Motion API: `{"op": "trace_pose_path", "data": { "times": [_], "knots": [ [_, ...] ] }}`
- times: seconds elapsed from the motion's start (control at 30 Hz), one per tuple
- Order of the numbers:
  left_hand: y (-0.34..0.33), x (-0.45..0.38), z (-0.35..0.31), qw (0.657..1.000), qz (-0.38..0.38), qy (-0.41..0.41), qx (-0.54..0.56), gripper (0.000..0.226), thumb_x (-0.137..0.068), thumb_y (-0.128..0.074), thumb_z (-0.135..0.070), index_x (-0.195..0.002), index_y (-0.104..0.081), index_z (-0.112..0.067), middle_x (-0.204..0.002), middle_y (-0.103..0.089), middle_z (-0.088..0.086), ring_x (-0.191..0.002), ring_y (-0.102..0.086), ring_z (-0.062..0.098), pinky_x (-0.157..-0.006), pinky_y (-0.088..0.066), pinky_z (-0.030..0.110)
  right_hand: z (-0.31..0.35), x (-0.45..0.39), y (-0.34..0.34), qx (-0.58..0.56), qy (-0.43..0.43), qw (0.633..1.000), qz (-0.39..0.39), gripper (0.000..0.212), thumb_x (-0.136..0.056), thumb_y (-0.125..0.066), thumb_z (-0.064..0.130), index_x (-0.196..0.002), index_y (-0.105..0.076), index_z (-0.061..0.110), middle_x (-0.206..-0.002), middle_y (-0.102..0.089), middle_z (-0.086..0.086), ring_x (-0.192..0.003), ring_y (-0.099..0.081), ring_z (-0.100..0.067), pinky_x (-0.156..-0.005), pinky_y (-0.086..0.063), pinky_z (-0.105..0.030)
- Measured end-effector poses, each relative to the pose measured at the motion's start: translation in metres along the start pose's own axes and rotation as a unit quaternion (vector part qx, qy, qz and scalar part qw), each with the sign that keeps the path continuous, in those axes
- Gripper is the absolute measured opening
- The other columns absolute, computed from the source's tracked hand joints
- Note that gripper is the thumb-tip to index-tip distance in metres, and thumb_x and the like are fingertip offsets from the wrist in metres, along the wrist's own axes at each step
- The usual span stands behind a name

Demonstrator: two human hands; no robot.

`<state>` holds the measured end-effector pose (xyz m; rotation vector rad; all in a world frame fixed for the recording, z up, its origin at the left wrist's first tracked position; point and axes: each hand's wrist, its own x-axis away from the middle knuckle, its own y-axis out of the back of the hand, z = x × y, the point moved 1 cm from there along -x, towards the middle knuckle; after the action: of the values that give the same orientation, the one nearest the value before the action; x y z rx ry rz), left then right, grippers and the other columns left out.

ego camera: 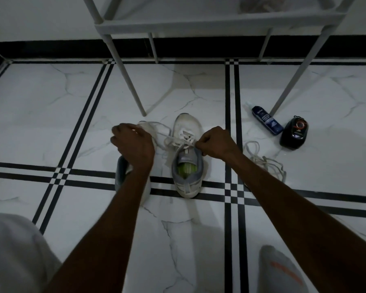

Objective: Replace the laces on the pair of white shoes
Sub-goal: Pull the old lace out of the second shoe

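A white metal rack [218,20] with slanted tubular legs fills the top centre of the frame, standing on a white marble-pattern tiled floor [51,102] crossed by double black stripes. At right of centre, a dark blue tube-shaped bottle [267,120] lies on the floor, just beside a black rounded container [294,133] with a reddish ring on its top.

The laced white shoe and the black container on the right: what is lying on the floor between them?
In the head view, a loose white lace lies in a tangle on the floor between the laced shoe and the black container, beside the right hand.
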<state>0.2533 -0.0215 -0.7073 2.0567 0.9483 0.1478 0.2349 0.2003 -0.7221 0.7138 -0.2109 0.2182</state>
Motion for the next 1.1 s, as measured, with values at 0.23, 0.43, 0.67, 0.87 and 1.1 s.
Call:
{"op": "trace_pose_path", "data": {
  "times": [0.23, 0.43, 0.67, 0.87, 1.1],
  "knots": [
    [-0.034, 0.05, -0.018, 0.91, 0.265, -0.313, -0.058, 0.019, -0.088, -0.068, -0.024, -0.105, -0.066, -0.016, -0.12, -0.061, 0.006, -0.114, -0.05, 0.028, -0.097, -0.045, 0.045, 0.005, 0.0, -0.001, 0.01, -0.001, 1.0, 0.002, 0.023, -0.084, -0.074, 0.028, -0.075, -0.079, 0.007, -0.07, -0.074, -0.008, -0.069, -0.071, -0.019, -0.077, -0.061, -0.039],
    [-0.02, 0.032, -0.011, 0.979, 0.157, -0.1, 0.079, 0.014, -0.091, -0.061, -0.005, -0.105, -0.06, -0.001, -0.111, -0.058, 0.018, -0.102, -0.055, 0.026, -0.087, -0.042, 0.032, 0.001, 0.002, -0.001, 0.003, -0.012, 1.0, 0.005, 0.023, -0.084, -0.073, 0.028, -0.076, -0.078, 0.006, -0.069, -0.074, -0.007, -0.07, -0.071, -0.019, -0.074, -0.061, -0.039],
    [-0.02, 0.048, -0.002, 0.971, 0.165, -0.16, 0.062, 0.057, -0.082, -0.074, -0.058, -0.117, -0.052, -0.018, -0.121, -0.049, 0.004, -0.112, -0.049, 0.02, -0.091, -0.044, 0.032, 0.006, -0.001, 0.001, 0.028, -0.018, 0.999, 0.013, 0.023, -0.08, -0.076, 0.031, -0.073, -0.077, 0.009, -0.068, -0.073, -0.004, -0.07, -0.071, -0.017, -0.074, -0.061, -0.038],
    [-0.026, 0.062, 0.012, 0.959, 0.218, -0.12, 0.138, 0.009, -0.096, -0.065, -0.024, -0.089, -0.064, -0.018, -0.082, -0.069, -0.001, -0.076, -0.065, 0.014, -0.075, -0.056, 0.037, 0.008, -0.004, -0.008, 0.105, 0.062, 0.992, -0.017, 0.031, -0.074, -0.082, 0.019, -0.104, -0.071, 0.017, -0.11, -0.059, -0.01, -0.101, -0.059, -0.025, -0.082, -0.053, -0.036],
    [-0.03, 0.058, 0.022, 0.948, 0.248, -0.026, 0.197, 0.024, -0.093, -0.067, -0.037, -0.089, -0.071, -0.014, -0.08, -0.073, -0.002, -0.079, -0.071, 0.015, -0.081, -0.059, 0.045, 0.028, -0.001, -0.038, 0.249, 0.159, 0.955, -0.011, 0.013, -0.091, -0.063, 0.014, -0.092, -0.071, 0.004, -0.11, -0.057, -0.016, -0.108, -0.053, -0.032, -0.077, -0.046, -0.036]
  ]
}}
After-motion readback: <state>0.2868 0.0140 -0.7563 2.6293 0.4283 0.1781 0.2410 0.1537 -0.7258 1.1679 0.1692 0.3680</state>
